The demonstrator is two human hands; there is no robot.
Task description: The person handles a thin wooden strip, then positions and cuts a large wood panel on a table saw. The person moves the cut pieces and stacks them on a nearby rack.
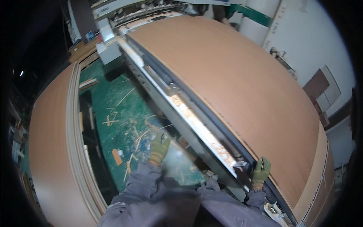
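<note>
A large brown wood panel (227, 82) lies flat on the bed of a woodworking machine with a gantry. My right hand (261, 171), in a green knitted glove, rests at the near long edge of this panel, its fingers partly over the edge; whether they grip it cannot be told. My left hand (159, 147), gloved alike, hangs over the green floor with its fingers apart and nothing in it. Between the hands runs the machine's side rail (195, 122), strewn with sawdust.
At the left stands a stack of wood panels (51, 133). Wood offcuts and strips (116, 157) litter the green floor (113, 105). The machine's gantry (127, 12) spans the far end, where part of another person (221, 14) shows. A control box with buttons (274, 210) sits near my right sleeve.
</note>
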